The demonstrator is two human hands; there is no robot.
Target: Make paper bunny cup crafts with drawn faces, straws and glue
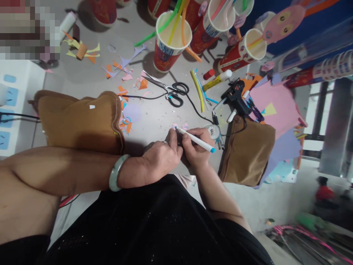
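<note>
The right hand [197,145] is holding a white pen [199,141] with a blue end; its fingers [186,141] are clamping around the barrel, and the tip is reaching the edge of a small pink disc [174,126]. This disc is lying flat on the counter [158,119], directly in front of both hands. A second pink disc [185,126] is lying just to its right, and both are bearing small marks, too fine to read.

The left hand [162,160] is extending one finger down to the first disc, while the others are folding inward; whether the thumb is pinching anything cannot be told. A pale green bangle [117,173] is encircling the left wrist.

A clear round item [213,131] is resting just beside the right hand. A brown pouch [78,121] is lying to the left, carrying a white scrap [92,107]; another brown pouch [249,152] is lying to the right, beside pink sheets [275,99]. Beyond the hands, black-handled scissors [168,87] are lying partly spread, a black glue gun [237,97] is resting further right, and a red cup [165,59] is standing upright, holding coloured straws [176,27].
</note>
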